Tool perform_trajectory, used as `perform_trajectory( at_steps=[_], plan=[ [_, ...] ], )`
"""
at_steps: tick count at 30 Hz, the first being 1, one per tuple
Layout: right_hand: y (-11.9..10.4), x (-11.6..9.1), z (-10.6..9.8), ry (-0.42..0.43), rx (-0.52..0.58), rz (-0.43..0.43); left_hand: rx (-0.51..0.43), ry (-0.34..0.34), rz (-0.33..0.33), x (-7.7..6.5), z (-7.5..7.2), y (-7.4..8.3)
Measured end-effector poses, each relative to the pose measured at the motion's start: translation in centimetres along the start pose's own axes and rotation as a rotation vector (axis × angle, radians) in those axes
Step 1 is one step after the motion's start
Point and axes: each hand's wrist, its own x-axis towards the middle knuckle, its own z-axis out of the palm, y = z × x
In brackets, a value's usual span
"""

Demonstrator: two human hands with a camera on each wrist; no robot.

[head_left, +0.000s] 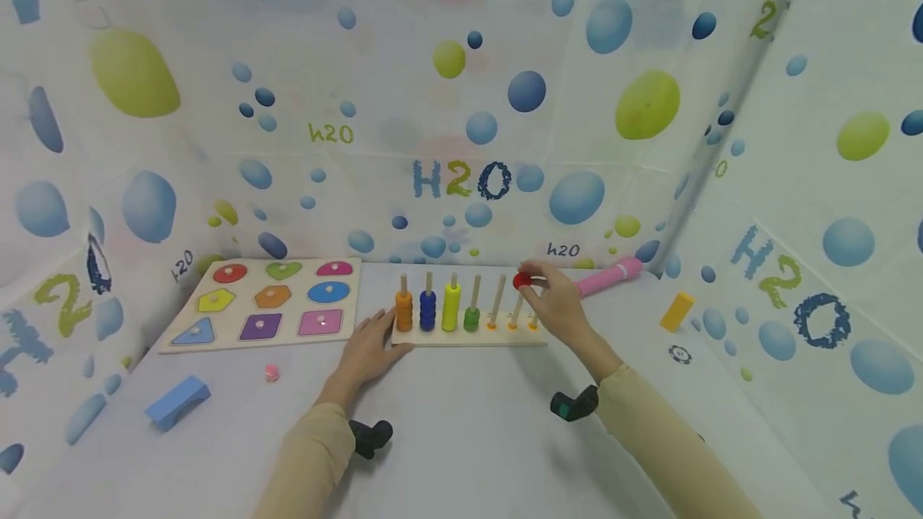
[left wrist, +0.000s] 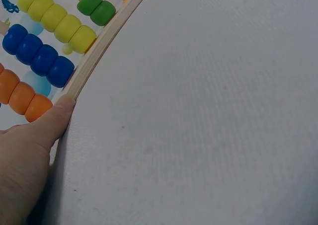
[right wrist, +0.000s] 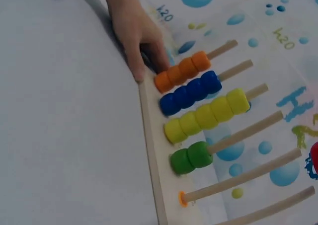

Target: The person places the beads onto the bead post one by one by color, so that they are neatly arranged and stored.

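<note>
A wooden peg stacker [head_left: 469, 341] stands at the middle of the table, its pegs in a row. Orange beads [head_left: 404, 311], blue beads [head_left: 428, 311], yellow beads [head_left: 451, 307] and green beads [left wrist: 97, 9] sit on the left pegs; the pegs to the right are bare. At the base's left end, my left hand [head_left: 371, 347] grips it, thumb at the front edge [left wrist: 69, 93] and fingers at the side. Between thumb and fingertips, my right hand [head_left: 562, 303] pinches a red bead [head_left: 521, 281], held up near the tops of the right-hand pegs.
A shape puzzle board [head_left: 245, 303] lies at the back left. In front of it are a blue block [head_left: 177, 403] and a small pink object [head_left: 272, 373]. A pink cylindrical object [head_left: 609, 277] lies behind my right hand, with a yellow block [head_left: 678, 311] further right.
</note>
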Motion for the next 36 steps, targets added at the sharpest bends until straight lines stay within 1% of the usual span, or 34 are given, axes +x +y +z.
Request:
perform_trajectory(
  at_steps=[3,6,12,16,19,23,26,30,33,36],
  plan=[
    [0.0,1.1,0.9,-0.007,-0.006,0.001,-0.006,-0.002,-0.008,0.0,0.0,0.0],
    [0.0,1.7,1.7,-0.005,-0.001,0.012,-0.010,-0.006,-0.008,0.1,0.0,-0.1],
    [0.4,2.2,2.5,0.002,-0.047,0.079,0.003,0.010,0.007,0.2,0.1,-0.2],
    [0.4,2.3,2.7,-0.015,-0.085,0.120,-0.001,-0.001,-0.001,0.1,0.2,-0.1],
    [0.4,2.4,2.7,-0.035,-0.098,0.122,0.000,-0.001,-0.004,0.0,0.2,0.0],
    [0.3,2.5,2.6,-0.054,-0.100,0.104,0.004,0.007,-0.002,0.1,0.1,0.0],
    [0.2,2.5,2.4,-0.062,-0.105,0.099,0.000,-0.002,-0.011,0.0,0.1,0.1],
    [0.2,2.2,1.9,-0.031,-0.082,0.072,-0.006,-0.008,-0.017,-0.1,0.0,0.3],
    [0.4,1.4,1.1,0.007,-0.064,0.051,0.000,-0.002,-0.010,-0.1,0.0,0.4],
    [0.8,-0.1,-0.1,0.027,-0.063,0.062,0.004,0.000,-0.010,-0.1,0.0,0.4]
  ],
)
